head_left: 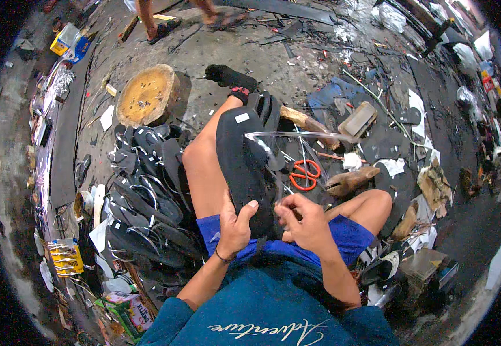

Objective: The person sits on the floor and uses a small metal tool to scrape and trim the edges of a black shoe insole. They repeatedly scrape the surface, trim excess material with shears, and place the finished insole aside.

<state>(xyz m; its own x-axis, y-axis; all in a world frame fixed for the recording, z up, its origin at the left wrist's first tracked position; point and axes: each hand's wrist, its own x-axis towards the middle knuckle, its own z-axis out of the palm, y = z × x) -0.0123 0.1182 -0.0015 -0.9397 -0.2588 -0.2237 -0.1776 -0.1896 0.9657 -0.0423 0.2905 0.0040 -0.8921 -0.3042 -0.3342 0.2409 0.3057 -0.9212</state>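
1. Many black slippers (141,213) lie heaped to the left of the left hand (236,228) and its fingers. From where I stand, anything dropped on that side could get lost among them, dark on dark.
2. The left hand grasps the near end of a black sole (236,155), thumb flat on top, the other fingers mostly hidden at its edge. If that thumb eased off, I'd expect the sole to swivel, because only one end is held.
3. The sole itself stretches away beyond those fingers, over the bare leg (204,184), its far end up near the sock (230,78). A shift of the knee could tip it.
4. A clear strip (296,135) sticks out beyond the right hand (307,224), loose over the clutter. It could snag or twist there, and a hard tug might drag the sole askew.
5. The right hand's fingers are curled, tips drawn together beside the sole's right edge; I can't tell what is pinched between them. If it's something thin and slick, it could slip out.
6. Orange-handled scissors (305,175) lie just beyond the right fingers, with a wooden foot form (351,181) farther right. A careless reach could knock knuckles on either.
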